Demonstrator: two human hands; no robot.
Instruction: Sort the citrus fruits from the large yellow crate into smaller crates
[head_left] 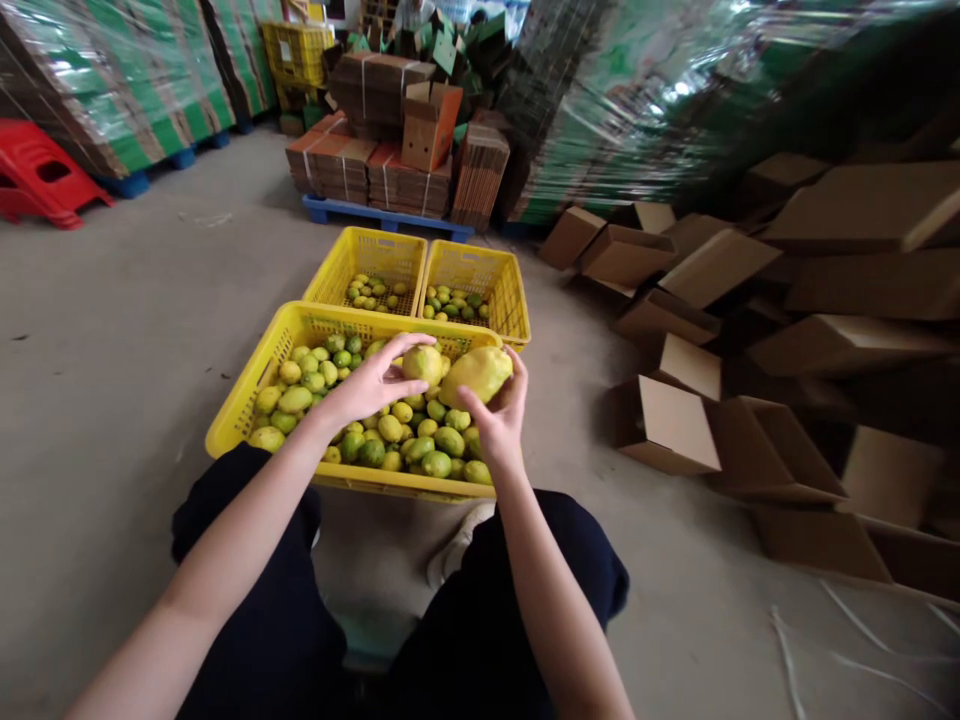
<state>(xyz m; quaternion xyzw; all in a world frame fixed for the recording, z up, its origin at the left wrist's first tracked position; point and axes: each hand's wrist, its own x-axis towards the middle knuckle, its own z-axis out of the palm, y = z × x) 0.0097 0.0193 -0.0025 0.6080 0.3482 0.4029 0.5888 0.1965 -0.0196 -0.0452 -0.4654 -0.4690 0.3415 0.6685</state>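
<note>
Grey floor spreads across the head view, with cardboard boxes well to the right of the right hand. That hand holds a large lemon between thumb and fingers; just beside it, the left hand holds a smaller lemon. Below both hands sits a yellow crate of mixed green and yellow fruit. Should the right thumb loosen, the bulky lemon could slip and bruise the fruit beneath.

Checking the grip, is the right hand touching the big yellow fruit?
Touching: the head view shows the right hand holding the big yellow fruit between thumb and fingers.
</note>
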